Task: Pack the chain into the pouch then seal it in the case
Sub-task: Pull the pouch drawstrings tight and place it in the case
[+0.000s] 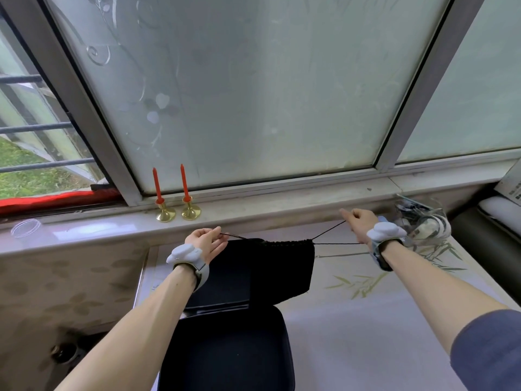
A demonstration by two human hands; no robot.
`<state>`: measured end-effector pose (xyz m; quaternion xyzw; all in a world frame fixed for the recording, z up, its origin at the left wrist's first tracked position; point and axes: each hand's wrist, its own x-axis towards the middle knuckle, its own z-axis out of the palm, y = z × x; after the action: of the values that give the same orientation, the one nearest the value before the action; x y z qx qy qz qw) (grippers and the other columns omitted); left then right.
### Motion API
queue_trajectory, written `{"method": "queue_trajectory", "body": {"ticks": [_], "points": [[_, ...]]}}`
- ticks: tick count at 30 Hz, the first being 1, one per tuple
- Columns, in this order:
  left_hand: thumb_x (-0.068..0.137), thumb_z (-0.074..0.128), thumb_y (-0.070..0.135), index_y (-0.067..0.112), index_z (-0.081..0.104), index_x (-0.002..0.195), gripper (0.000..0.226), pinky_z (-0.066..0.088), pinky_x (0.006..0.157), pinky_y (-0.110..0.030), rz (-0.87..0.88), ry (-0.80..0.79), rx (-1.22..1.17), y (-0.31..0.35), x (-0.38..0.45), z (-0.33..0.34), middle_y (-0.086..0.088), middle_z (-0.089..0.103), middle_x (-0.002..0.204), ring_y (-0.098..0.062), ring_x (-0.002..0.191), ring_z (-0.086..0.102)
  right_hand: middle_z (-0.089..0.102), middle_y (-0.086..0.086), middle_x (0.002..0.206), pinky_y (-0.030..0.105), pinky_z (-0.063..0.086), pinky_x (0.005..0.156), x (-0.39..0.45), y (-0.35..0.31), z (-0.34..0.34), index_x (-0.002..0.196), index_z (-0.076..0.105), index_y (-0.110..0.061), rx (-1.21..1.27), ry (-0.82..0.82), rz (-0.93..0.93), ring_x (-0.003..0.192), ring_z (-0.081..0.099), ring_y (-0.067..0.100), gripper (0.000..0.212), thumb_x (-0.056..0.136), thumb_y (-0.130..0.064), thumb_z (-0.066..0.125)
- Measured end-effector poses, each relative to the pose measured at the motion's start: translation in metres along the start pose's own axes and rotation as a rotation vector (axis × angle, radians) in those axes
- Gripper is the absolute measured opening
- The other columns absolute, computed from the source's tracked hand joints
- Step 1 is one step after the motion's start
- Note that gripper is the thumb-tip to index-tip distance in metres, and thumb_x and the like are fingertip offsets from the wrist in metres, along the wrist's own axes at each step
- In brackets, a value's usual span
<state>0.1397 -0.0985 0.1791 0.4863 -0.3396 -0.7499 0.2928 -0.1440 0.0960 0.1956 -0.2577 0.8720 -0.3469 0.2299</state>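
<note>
Black pouch (282, 266) hangs mid-frame, left hand (207, 242) and right hand (359, 224) each pinching a drawstring (328, 230), cinching it. Chain presumably inside, unseen. Next: lower into open case (228, 348) below.

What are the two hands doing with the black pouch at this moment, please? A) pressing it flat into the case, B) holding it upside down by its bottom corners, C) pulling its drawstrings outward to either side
C: the left hand and right hand each pinch a drawstring stretched sideways from the gathered mouth of the pouch, which hangs above the open case.
</note>
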Motion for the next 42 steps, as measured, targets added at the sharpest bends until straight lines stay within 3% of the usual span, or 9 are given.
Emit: {"method": "queue_trajectory", "body": {"ticks": [5,9,17,20,27,34,36,38,42], "points": [[0.093,0.041,-0.002,0.011,0.046,0.07,0.027,0.055,0.043,-0.02,-0.023,-0.018,-0.16,0.002,0.0,0.001,-0.005,0.044,0.06,-0.011,0.036,0.055,0.03,0.006,0.058,0.034,0.032,0.061,0.002,0.005,-0.005,0.058,0.029,-0.017,-0.062,0.034,0.1,0.048,0.031,0.021,0.047,0.092,-0.044,0.047],[0.094,0.042,0.002,0.013,0.046,0.071,0.026,0.028,0.03,-0.011,-0.012,-0.122,-0.127,0.003,0.001,-0.002,0.002,0.037,0.049,-0.006,0.028,0.03,0.035,0.003,0.058,0.033,0.027,0.061,-0.012,-0.004,-0.008,0.059,0.028,-0.015,-0.286,0.035,-0.007,0.056,0.035,0.025,0.05,0.091,-0.048,0.047],[0.083,0.069,0.026,0.018,0.063,0.083,0.01,0.033,0.043,-0.013,0.276,-0.206,0.822,0.012,0.005,-0.009,0.005,0.054,0.063,-0.004,0.047,0.044,0.04,-0.003,0.049,0.026,0.029,0.051,-0.018,-0.007,-0.011,0.047,0.033,-0.016,-0.734,-0.099,-0.166,0.063,0.045,0.021,0.06,0.081,-0.06,0.055],[0.082,0.069,0.033,0.022,0.066,0.078,0.012,0.036,0.057,-0.008,0.496,-0.21,1.351,0.015,0.009,-0.015,0.006,0.062,0.072,-0.009,0.068,0.055,0.04,-0.002,0.049,0.024,0.028,0.049,-0.018,-0.007,-0.011,0.047,0.034,-0.018,-0.611,-0.074,-0.114,0.055,0.04,0.017,0.055,0.09,-0.048,0.051],[0.09,0.056,0.039,0.014,0.066,0.095,0.027,0.052,0.075,-0.032,0.761,-0.267,1.814,0.021,0.006,-0.024,0.0,0.07,0.094,-0.023,0.088,0.064,0.043,0.004,0.052,0.016,0.025,0.035,-0.001,0.003,-0.008,0.057,0.047,-0.012,-0.065,-0.108,0.211,0.042,0.032,0.018,0.053,0.096,-0.047,0.037],[0.098,0.036,0.036,0.019,0.052,0.112,0.027,0.046,0.078,-0.032,0.896,-0.352,2.234,0.032,0.002,-0.023,0.004,0.06,0.113,-0.023,0.103,0.06,0.03,-0.006,0.022,0.006,0.018,0.03,0.012,0.014,-0.016,0.056,0.039,-0.013,0.072,-0.026,0.346,0.017,0.021,0.008,0.048,0.098,-0.038,0.038],[0.098,0.038,0.029,0.019,0.049,0.114,0.022,0.046,0.078,-0.031,0.933,-0.384,2.286,0.033,0.003,-0.024,0.003,0.059,0.112,-0.02,0.106,0.058,0.053,0.003,0.04,0.016,0.036,0.039,0.013,0.016,-0.021,0.059,0.044,-0.013,-0.037,-0.01,0.316,0.034,0.044,0.017,0.045,0.097,-0.034,0.037],[0.096,0.039,0.021,0.02,0.046,0.114,0.019,0.047,0.08,-0.031,0.978,-0.396,2.314,0.033,0.005,-0.024,0.002,0.058,0.112,-0.018,0.108,0.055,0.069,0.017,0.089,0.032,0.048,0.074,0.014,0.017,-0.027,0.075,0.057,-0.01,-0.204,0.052,0.257,0.079,0.063,0.029,0.038,0.096,-0.034,0.035],[0.096,0.04,0.018,0.019,0.045,0.119,0.023,0.047,0.078,-0.031,0.981,-0.345,2.301,0.03,0.003,-0.021,0.002,0.052,0.118,-0.019,0.11,0.055,0.063,0.022,0.119,0.036,0.041,0.097,0.007,0.005,-0.028,0.107,0.066,0.002,-0.338,0.125,0.222,0.114,0.056,0.037,0.052,0.097,-0.039,0.035]]}}
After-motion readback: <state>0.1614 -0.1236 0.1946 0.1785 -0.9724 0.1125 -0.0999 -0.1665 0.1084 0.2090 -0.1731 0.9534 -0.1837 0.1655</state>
